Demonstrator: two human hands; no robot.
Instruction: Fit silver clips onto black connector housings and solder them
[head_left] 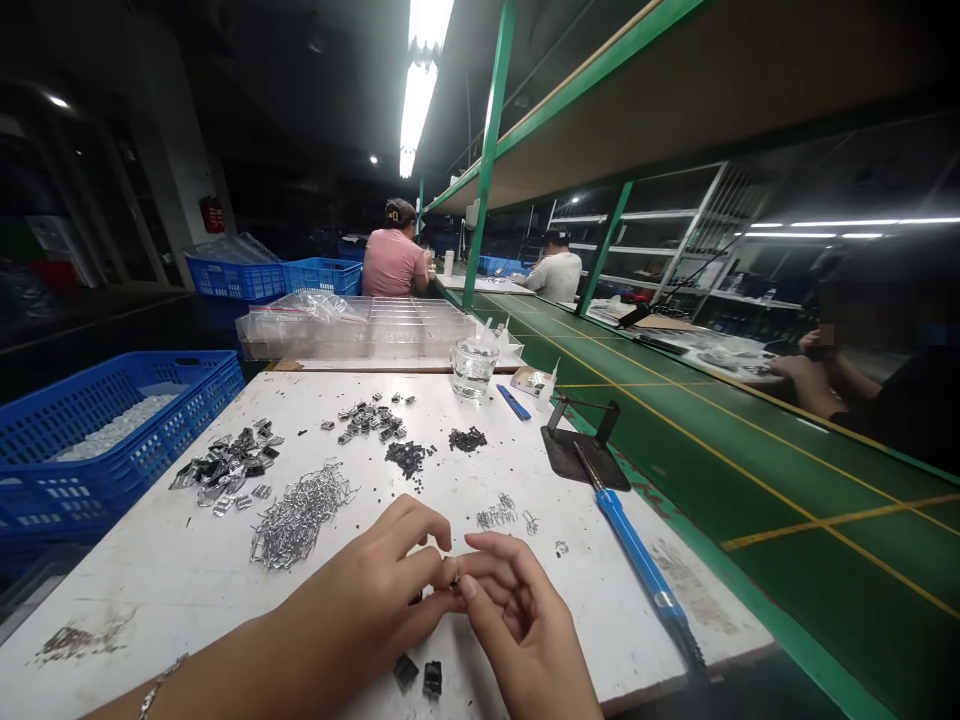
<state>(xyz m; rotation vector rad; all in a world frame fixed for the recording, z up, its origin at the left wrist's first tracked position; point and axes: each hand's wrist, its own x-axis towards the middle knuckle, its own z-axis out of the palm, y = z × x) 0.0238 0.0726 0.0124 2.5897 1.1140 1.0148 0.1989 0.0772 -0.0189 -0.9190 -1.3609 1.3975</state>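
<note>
My left hand (375,590) and my right hand (517,620) meet above the near edge of the white table (172,570), fingertips pinched together on a tiny part too small to name. Two small black parts (420,677) lie on the table just below them. A pile of bent metal wire clips (296,515) sits left of my left hand. Further back lie a heap of silver and black metal pieces (225,465), and small black components (406,457).
A blue-handled soldering iron (637,555) rests on a black stand (581,450) at the table's right edge. A glass cup (472,365), clear plastic trays (360,325) and blue crates (97,430) stand around. A green conveyor (735,470) runs right. Other people sit beyond.
</note>
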